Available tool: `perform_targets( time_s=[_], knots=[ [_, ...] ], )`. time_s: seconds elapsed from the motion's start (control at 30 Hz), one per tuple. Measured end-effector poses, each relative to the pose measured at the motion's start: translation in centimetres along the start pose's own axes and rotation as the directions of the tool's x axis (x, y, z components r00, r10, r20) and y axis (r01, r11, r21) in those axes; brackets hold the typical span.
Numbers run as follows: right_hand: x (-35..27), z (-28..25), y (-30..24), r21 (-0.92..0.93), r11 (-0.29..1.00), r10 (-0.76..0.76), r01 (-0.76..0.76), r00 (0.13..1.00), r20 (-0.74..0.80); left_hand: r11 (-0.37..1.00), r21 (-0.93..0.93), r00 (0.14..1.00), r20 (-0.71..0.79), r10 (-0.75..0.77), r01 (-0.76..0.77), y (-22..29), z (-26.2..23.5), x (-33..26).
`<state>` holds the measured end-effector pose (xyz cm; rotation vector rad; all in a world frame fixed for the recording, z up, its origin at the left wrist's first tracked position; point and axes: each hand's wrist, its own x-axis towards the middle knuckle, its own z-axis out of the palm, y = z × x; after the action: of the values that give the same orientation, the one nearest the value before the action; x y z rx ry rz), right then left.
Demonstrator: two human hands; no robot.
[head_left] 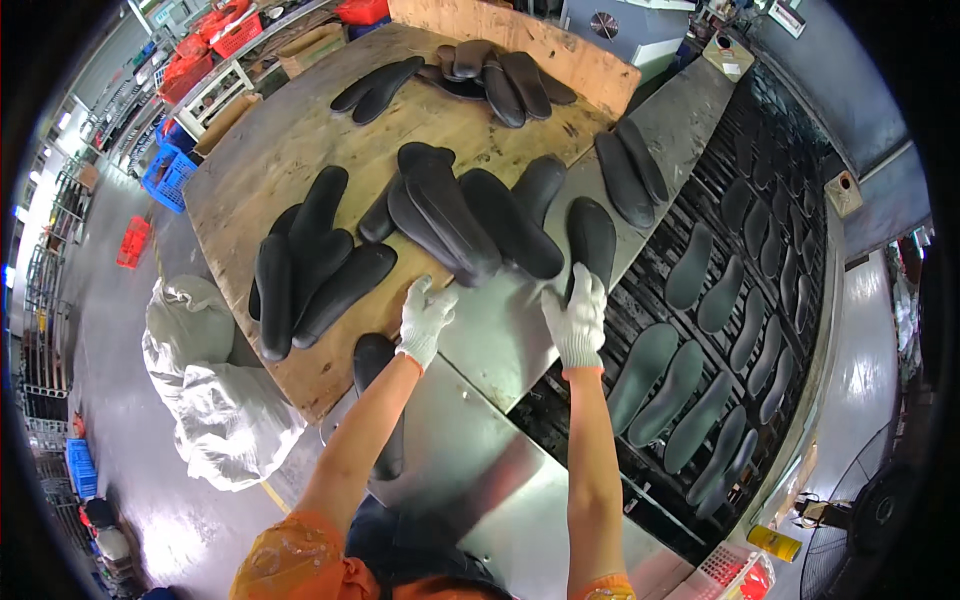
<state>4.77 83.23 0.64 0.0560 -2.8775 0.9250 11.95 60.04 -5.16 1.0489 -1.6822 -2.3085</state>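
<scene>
Both my hands wear white knit gloves. My right hand (577,322) has its thumb and fingers about the near end of a black shoe insole (592,232), which reaches away over the metal plate. My left hand (427,318) is empty, fingers apart, over the edge where wood meets metal. Just beyond it lies a pile of dark insoles (440,215). Another heap of insoles (318,250) rests to its left on the wooden board (255,165). Partly under my left forearm, a single insole (374,360) lies near the metal edge.
To the right, a dark slatted conveyor (640,300) carries rows of insoles (690,265). More insoles (500,85) lie by a wooden backboard (520,45). White sacks (225,420) stand on the floor at left. A fan (870,505) and yellow can (774,543) are lower right.
</scene>
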Motion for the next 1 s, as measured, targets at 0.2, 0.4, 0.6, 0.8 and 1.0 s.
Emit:
perform_targets(
  time_s=[0.2,0.4,0.6,0.8,1.0],
  knots=[
    [8.3,3.3,-3.1,0.104,0.983,0.097,-0.151,0.911,0.402,0.95,-0.278,0.989,0.015,-0.146,0.145,3.0,0.8,4.4],
    [8.3,5.1,-8.6,-0.155,0.968,-0.144,0.198,0.942,0.305,0.958,-0.243,0.988,0.075,-0.138,0.152,3.1,-0.4,6.0],
    [5.4,6.0,-16.5,-0.453,0.829,-0.079,0.327,0.871,0.485,0.925,-0.347,0.979,0.179,-0.094,0.152,2.9,-0.9,5.7],
    [1.6,10.5,-15.9,-0.672,0.696,-0.203,0.253,0.967,0.154,0.923,-0.347,0.968,0.236,-0.087,0.167,2.1,-1.7,5.0],
    [1.6,6.2,-14.8,-0.398,0.914,0.057,0.076,0.948,0.312,0.993,0.111,0.937,0.349,0.0,-0.041,3.9,-5.1,1.1]
  ],
)
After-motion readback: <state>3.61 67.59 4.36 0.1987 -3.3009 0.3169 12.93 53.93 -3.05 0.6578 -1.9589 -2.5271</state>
